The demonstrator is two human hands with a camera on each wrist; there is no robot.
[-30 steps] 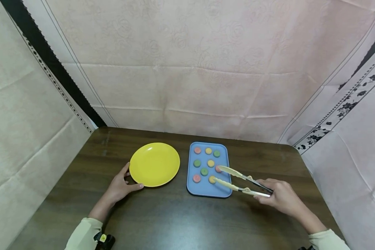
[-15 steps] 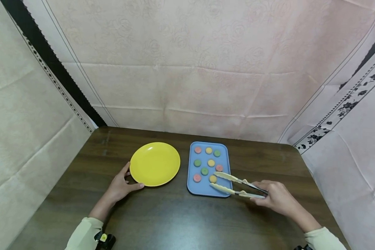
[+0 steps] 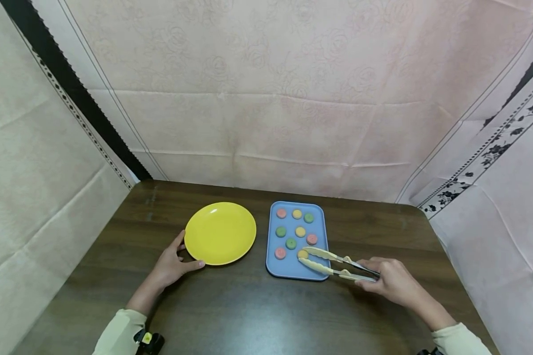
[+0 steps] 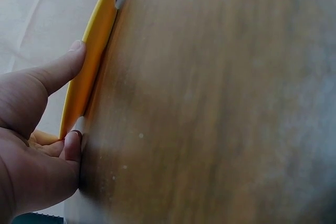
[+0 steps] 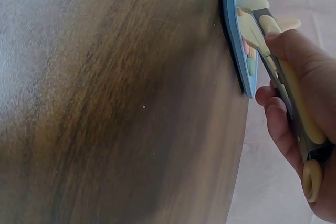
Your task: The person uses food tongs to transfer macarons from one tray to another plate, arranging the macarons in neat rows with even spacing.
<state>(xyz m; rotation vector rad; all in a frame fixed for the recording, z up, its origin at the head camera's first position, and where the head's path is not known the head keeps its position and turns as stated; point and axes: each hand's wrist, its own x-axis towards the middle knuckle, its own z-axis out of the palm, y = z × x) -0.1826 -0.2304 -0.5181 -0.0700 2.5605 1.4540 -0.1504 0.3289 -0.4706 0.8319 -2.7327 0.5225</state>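
My left hand (image 3: 171,265) holds the near left rim of a yellow plate (image 3: 219,234). In the left wrist view the thumb lies against the plate's side (image 4: 88,77), and the other fingers are bent at its edge. My right hand (image 3: 395,280) grips metal tongs (image 3: 317,266) with cream tips, seen also as tongs (image 5: 294,90) in the right wrist view. The tong tips are spread on either side of a yellow round piece (image 3: 302,253) on a blue tray (image 3: 280,270). Whether they touch it I cannot tell.
Several small round pieces in pink, such as one pink piece (image 3: 280,253), green and yellow sit in loose rows on the tray. The dark wooden table (image 3: 231,310) ends at a pale patterned cloth (image 3: 266,123) behind, with cloth at both sides.
The tongs have moved left and nearer me, from beside the pink piece to around the yellow piece, and their tips have drawn closer together. The left hand and plate stay put.
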